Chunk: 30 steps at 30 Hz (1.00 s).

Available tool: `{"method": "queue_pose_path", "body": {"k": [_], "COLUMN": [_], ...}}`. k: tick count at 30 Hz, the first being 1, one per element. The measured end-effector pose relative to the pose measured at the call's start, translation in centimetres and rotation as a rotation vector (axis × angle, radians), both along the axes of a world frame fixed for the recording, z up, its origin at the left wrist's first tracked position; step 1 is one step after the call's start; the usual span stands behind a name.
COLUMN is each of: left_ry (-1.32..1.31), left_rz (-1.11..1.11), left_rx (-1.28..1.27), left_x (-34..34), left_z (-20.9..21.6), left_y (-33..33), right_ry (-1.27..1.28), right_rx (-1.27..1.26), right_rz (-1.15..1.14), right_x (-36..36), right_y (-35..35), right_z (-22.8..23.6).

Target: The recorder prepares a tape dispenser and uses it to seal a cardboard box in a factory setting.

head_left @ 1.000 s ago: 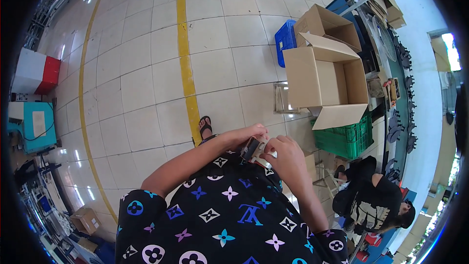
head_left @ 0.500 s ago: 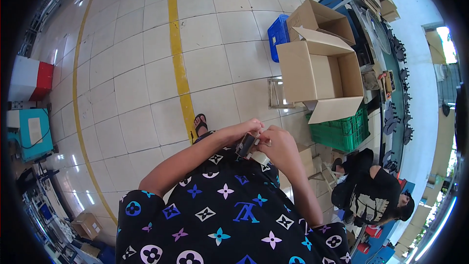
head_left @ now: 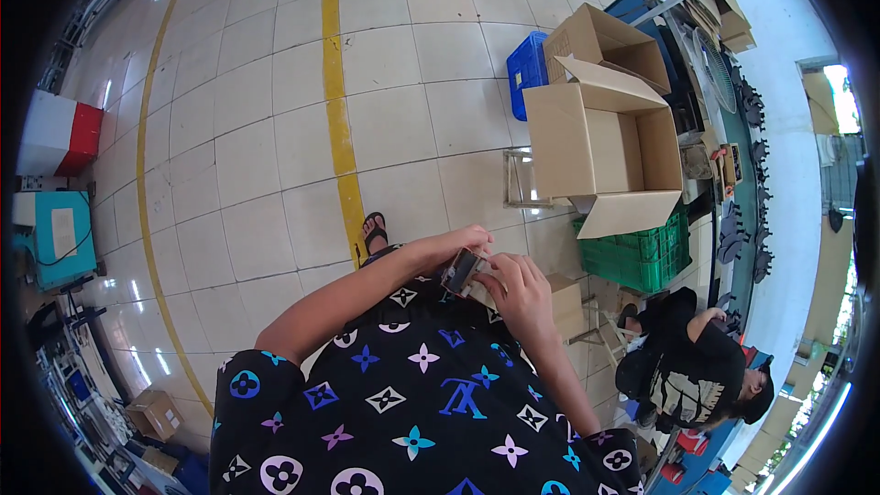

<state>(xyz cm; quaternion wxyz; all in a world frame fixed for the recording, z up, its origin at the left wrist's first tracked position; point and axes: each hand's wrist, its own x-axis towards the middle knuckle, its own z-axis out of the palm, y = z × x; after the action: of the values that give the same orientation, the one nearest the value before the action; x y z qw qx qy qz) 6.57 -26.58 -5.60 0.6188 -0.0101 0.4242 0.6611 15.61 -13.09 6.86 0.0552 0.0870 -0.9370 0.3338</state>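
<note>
In front of my waist, both hands are on one small device (head_left: 460,270) with a dark rectangular face, a reddish edge and a pale part at its near side; its kind is not clear. My left hand (head_left: 466,241) grips its far end with the fingers curled. My right hand (head_left: 521,290) pinches the pale part between thumb and fingers from the right side. The fingers cover much of the device.
An open cardboard box (head_left: 623,148) sits above a green crate (head_left: 637,255) at the right. A blue crate (head_left: 525,73) stands behind it. A co-worker in black (head_left: 701,362) sits by the long bench (head_left: 747,211). Yellow lines (head_left: 337,119) run along the tiled floor.
My right hand has turned, its thumb and fingers now pointing at the device and covering more of the pale part. My left hand keeps its hold. The co-worker's arm has come up toward the bench.
</note>
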Motion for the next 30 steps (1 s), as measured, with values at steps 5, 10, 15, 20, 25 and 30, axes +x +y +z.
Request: {"method": "queue_pose_path", "body": {"k": [5, 10, 15, 20, 25, 30], "left_ry": [0.023, 0.025, 0.016, 0.009, 0.051, 0.1], "left_rz": [-0.039, -0.024, 0.017, 0.028, -0.098, 0.004], "left_rx": [-0.021, -0.009, 0.005, 0.003, 0.069, 0.055], "left_x": [-0.2, -0.1, 0.3, 0.1, -0.6, 0.3], "left_z": [0.6, 0.8, 0.0, 1.4, 2.6, 0.7], "left_y": [-0.2, -0.3, -0.1, 0.3, -0.1, 0.5], "right_ry": [-0.283, -0.225, -0.242, -0.656, -0.914, -0.881], "right_rx": [-0.088, -0.025, 0.026, -0.461, -0.863, -0.625], "right_rz": [-0.177, -0.238, -0.146, -0.019, 0.007, 0.099], "right_x": [-0.3, -0.4, -0.8, -1.6, -2.1, -2.7], "right_y": [0.0, 0.2, 0.7, 3.3, 3.1, 1.5], "right_z": [0.7, -0.3, 0.0, -1.1, 0.7, 2.3]}}
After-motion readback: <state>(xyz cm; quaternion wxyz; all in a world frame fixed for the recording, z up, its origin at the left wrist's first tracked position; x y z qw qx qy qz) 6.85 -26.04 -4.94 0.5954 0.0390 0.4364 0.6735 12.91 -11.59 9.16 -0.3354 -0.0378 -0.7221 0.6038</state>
